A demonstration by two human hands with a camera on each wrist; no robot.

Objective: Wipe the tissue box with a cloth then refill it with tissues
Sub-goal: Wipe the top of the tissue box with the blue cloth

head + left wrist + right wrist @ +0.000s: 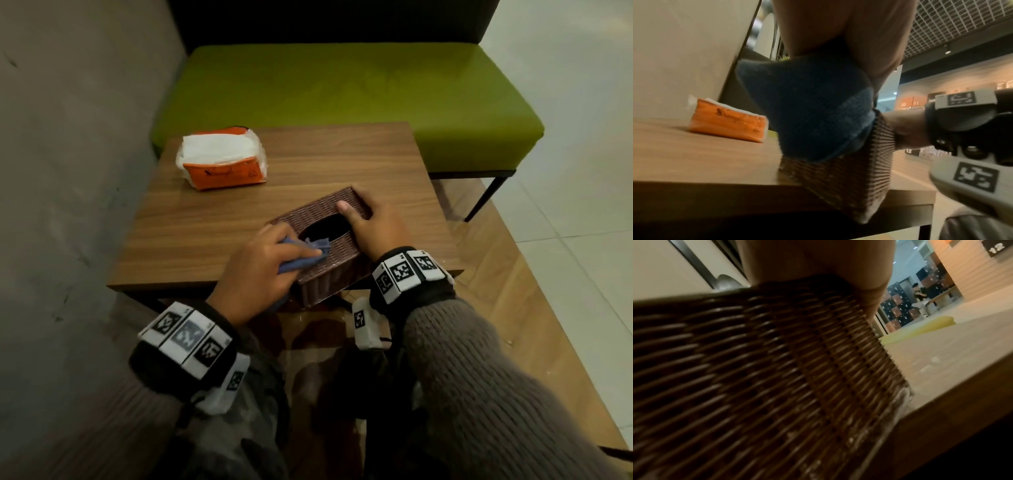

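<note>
A brown woven tissue box (320, 214) lies at an angle near the front edge of the wooden table (212, 219), its dark oval slot facing up. My left hand (260, 270) grips a blue cloth (317, 247) and presses it on the box's near top corner. In the left wrist view the cloth (807, 105) drapes over the box (849, 178). My right hand (370, 222) holds the box's far right end, thumb on top. The right wrist view is filled by the box's woven side (756, 378). An orange pack of white tissues (222, 159) lies at the table's far left.
A green padded bench (342, 85) stands just behind the table. A grey wall (68, 137) runs along the left. Pale floor tiles (565, 171) lie to the right. The box's near corner overhangs the table's front edge (715, 185).
</note>
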